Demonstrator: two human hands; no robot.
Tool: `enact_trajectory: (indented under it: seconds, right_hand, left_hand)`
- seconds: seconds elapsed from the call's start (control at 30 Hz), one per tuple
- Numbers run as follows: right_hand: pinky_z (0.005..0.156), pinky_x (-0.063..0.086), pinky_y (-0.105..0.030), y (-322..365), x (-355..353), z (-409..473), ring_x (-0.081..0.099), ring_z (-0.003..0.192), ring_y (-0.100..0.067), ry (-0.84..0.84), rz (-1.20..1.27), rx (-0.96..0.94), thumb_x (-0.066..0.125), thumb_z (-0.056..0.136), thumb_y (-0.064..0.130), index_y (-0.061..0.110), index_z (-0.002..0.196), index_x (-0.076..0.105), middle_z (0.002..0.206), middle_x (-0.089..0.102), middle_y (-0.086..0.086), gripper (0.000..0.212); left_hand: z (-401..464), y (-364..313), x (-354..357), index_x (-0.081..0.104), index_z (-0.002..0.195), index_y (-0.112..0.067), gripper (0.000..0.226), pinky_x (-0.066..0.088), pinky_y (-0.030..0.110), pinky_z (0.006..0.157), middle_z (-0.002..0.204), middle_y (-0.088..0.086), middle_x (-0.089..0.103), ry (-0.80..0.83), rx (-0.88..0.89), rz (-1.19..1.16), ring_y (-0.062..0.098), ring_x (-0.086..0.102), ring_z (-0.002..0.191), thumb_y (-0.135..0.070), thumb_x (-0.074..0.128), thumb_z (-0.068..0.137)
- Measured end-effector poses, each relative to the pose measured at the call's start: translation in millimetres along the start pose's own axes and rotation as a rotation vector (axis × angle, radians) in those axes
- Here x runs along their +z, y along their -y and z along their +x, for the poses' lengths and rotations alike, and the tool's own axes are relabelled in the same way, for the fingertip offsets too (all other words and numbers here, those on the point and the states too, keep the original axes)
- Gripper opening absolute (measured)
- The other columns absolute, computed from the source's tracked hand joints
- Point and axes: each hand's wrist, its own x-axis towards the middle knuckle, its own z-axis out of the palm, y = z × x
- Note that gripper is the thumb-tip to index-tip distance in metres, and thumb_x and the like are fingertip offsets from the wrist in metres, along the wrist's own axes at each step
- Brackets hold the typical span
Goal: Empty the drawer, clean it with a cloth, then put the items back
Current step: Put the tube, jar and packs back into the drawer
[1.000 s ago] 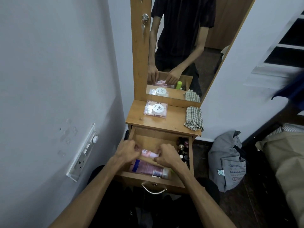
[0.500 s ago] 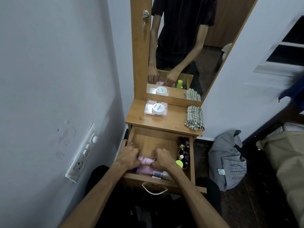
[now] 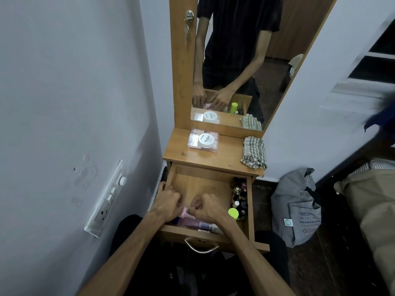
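The wooden drawer [image 3: 201, 184] of the dressing table stands pulled out. My left hand [image 3: 165, 205] and my right hand [image 3: 206, 208] are both down in its front part, fingers curled round a small pink tube [image 3: 184, 213] between them. A larger pink bottle [image 3: 192, 224] lies along the drawer's front wall under my hands. Several small dark bottles [image 3: 239, 193] and a lime-green cap [image 3: 233, 213] stand along the right side. A checked cloth [image 3: 254, 152] lies on the tabletop's right end.
A clear pink box with a white round jar [image 3: 205, 141] on it sits on the tabletop [image 3: 226, 159]. A mirror [image 3: 245, 60] rises behind. A wall with a socket panel [image 3: 106, 199] is close on the left. A grey bag [image 3: 297, 210] sits on the floor at right.
Both hands have slid a little toward the drawer's front left, still on the small pink tube. The lime-green cap has come into sight at the right of my right hand.
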Motion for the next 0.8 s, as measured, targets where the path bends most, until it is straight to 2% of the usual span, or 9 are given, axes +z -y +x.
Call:
enact_trajectory:
  seconds: [0.13, 0.23, 0.33, 0.43, 0.5, 0.57, 0.67, 0.73, 0.8]
  right_hand:
    - [0.075, 0.059, -0.031, 1.3, -12.2, 2.4, 0.069, 0.082, -0.006, -0.089, 0.021, -0.010, 0.069, 0.077, 0.048, 0.027, 0.095, 0.076, 0.091, 0.076, 0.012, 0.029]
    - [0.073, 0.058, -0.027, 4.3, -26.8, 3.6, 0.069, 0.076, -0.002, -0.209, 0.049, -0.036, 0.069, 0.079, 0.042, 0.026, 0.086, 0.077, 0.081, 0.074, 0.015, 0.020]
    - [0.067, 0.056, -0.023, 7.7, -43.1, 8.9, 0.066, 0.067, 0.003, -0.338, 0.121, -0.052, 0.067, 0.079, 0.035, 0.028, 0.073, 0.073, 0.070, 0.071, 0.018, 0.010]
    - [0.064, 0.055, -0.022, 11.6, -62.9, 18.6, 0.065, 0.064, 0.002, -0.497, 0.171, -0.064, 0.065, 0.076, 0.033, 0.026, 0.073, 0.074, 0.067, 0.071, 0.015, 0.012]
    - [0.063, 0.051, -0.020, 14.7, -77.6, 26.4, 0.063, 0.065, 0.002, -0.586, 0.176, -0.070, 0.067, 0.079, 0.030, 0.025, 0.075, 0.074, 0.069, 0.071, 0.013, 0.010]
    - [0.065, 0.051, -0.022, 16.6, -92.4, 35.9, 0.063, 0.067, 0.001, -0.654, 0.190, -0.049, 0.067, 0.080, 0.030, 0.025, 0.078, 0.074, 0.072, 0.071, 0.012, 0.009]
    - [0.071, 0.058, -0.032, 12.3, -105.9, 53.7, 0.066, 0.072, -0.004, -0.720, 0.227, 0.001, 0.066, 0.078, 0.037, 0.026, 0.086, 0.074, 0.078, 0.073, 0.011, 0.016]
    - [0.075, 0.059, -0.038, 13.0, -113.2, 65.1, 0.069, 0.079, -0.011, -0.738, 0.211, 0.034, 0.068, 0.077, 0.044, 0.022, 0.103, 0.074, 0.090, 0.074, 0.007, 0.034]
    - [0.079, 0.057, -0.036, 16.4, -120.1, 74.5, 0.069, 0.092, -0.017, -0.737, 0.148, 0.039, 0.072, 0.076, 0.050, 0.019, 0.119, 0.069, 0.106, 0.073, 0.002, 0.053]
  left_hand:
    - [5.7, -0.9, -7.8, 0.068, 0.080, -0.027, 0.011, 0.023, 0.038, 0.112, 0.091, -0.011, 0.070, -0.072, -0.019, -0.085, 0.010, 0.056, 0.102, -0.031, 0.058, 0.076]
    - [14.5, -1.2, -16.1, 0.068, 0.080, -0.027, 0.014, 0.028, 0.037, 0.109, 0.087, -0.013, 0.071, -0.144, -0.043, -0.137, 0.007, 0.059, 0.094, -0.028, 0.054, 0.080]
    - [26.5, -3.8, -27.4, 0.072, 0.084, -0.025, 0.020, 0.033, 0.035, 0.105, 0.087, -0.010, 0.074, -0.283, -0.045, -0.206, 0.008, 0.063, 0.085, -0.028, 0.053, 0.083]
    - [40.6, -9.0, -46.1, 0.076, 0.083, -0.021, 0.027, 0.043, 0.036, 0.095, 0.087, -0.006, 0.077, -0.440, -0.049, -0.315, 0.016, 0.068, 0.082, -0.030, 0.051, 0.080]
    - [51.3, -12.8, -60.4, 0.077, 0.082, -0.018, 0.024, 0.050, 0.033, 0.084, 0.083, -0.003, 0.077, -0.526, -0.059, -0.394, 0.018, 0.069, 0.076, -0.025, 0.055, 0.080]
    - [62.9, -17.9, -74.5, 0.078, 0.085, -0.017, 0.019, 0.046, 0.024, 0.072, 0.082, -0.003, 0.077, -0.562, -0.083, -0.446, 0.013, 0.064, 0.070, -0.020, 0.060, 0.083]
    - [83.1, -21.6, -90.8, 0.078, 0.086, -0.019, 0.018, 0.042, 0.022, 0.066, 0.080, -0.006, 0.075, -0.577, -0.145, -0.505, 0.008, 0.061, 0.069, -0.022, 0.060, 0.085]
    - [96.8, -21.2, -95.9, 0.075, 0.086, -0.019, 0.017, 0.046, 0.025, 0.064, 0.083, -0.006, 0.074, -0.574, -0.198, -0.541, 0.012, 0.064, 0.074, -0.025, 0.059, 0.086]
    - [109.1, -19.3, -98.0, 0.075, 0.094, -0.018, 0.019, 0.049, 0.029, 0.068, 0.095, -0.003, 0.073, -0.569, -0.243, -0.576, 0.015, 0.064, 0.083, -0.027, 0.061, 0.086]
